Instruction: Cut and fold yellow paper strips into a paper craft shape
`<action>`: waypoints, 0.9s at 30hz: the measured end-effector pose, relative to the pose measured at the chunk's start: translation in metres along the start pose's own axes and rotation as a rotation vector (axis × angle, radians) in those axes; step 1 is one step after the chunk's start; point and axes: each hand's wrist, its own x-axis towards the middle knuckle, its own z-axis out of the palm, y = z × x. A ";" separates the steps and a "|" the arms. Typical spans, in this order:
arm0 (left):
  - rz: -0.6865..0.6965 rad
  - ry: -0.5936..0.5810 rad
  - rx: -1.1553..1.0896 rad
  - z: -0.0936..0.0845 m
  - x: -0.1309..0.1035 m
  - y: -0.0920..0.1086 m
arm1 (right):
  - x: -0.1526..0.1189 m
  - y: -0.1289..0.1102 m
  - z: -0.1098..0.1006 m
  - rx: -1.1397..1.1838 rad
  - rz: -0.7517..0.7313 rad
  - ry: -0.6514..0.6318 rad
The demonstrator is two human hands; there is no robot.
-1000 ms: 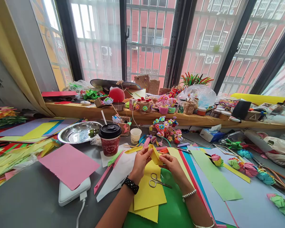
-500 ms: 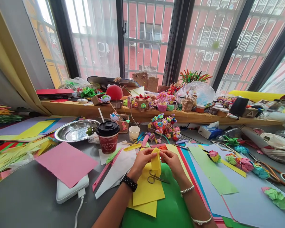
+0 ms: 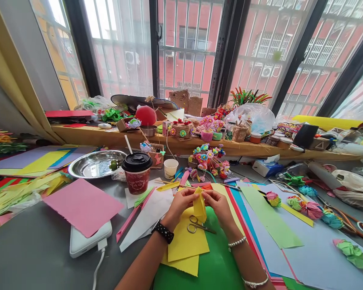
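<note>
A small folded strip of yellow paper hangs between my two hands near the middle of the view. My left hand pinches its upper left edge. The fingertips of my right hand are closed on its upper right edge. Beneath the strip, small metal scissors lie on yellow sheets. Those sheets rest on a green surface.
Left of my hands are white paper, a lidded red cup, a metal plate and a pink sheet over a white device. Paper flowers and coloured sheets lie at right.
The yellow strip has turned slightly between my fingers. My hands stay in nearly the same place, and the whole view has shifted a little.
</note>
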 end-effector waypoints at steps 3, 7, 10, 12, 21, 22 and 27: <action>0.011 0.000 0.012 -0.001 0.001 -0.002 | 0.000 0.001 0.000 -0.015 -0.024 -0.010; 0.020 -0.028 0.008 -0.004 0.004 -0.005 | 0.001 0.004 -0.001 -0.054 -0.056 -0.014; 0.043 0.006 0.023 -0.003 0.004 -0.006 | 0.002 0.004 -0.001 -0.096 -0.075 -0.028; 0.079 0.061 0.025 -0.002 0.003 -0.006 | 0.001 0.002 0.000 -0.146 -0.102 -0.026; 0.122 0.116 -0.041 -0.005 -0.001 0.006 | -0.001 0.001 -0.006 -0.336 -0.196 -0.023; 0.111 0.077 0.010 -0.007 -0.001 0.010 | 0.000 0.000 -0.007 -0.321 -0.173 -0.023; 0.162 -0.073 0.299 -0.019 0.002 0.024 | -0.001 -0.007 -0.012 -0.296 -0.025 -0.119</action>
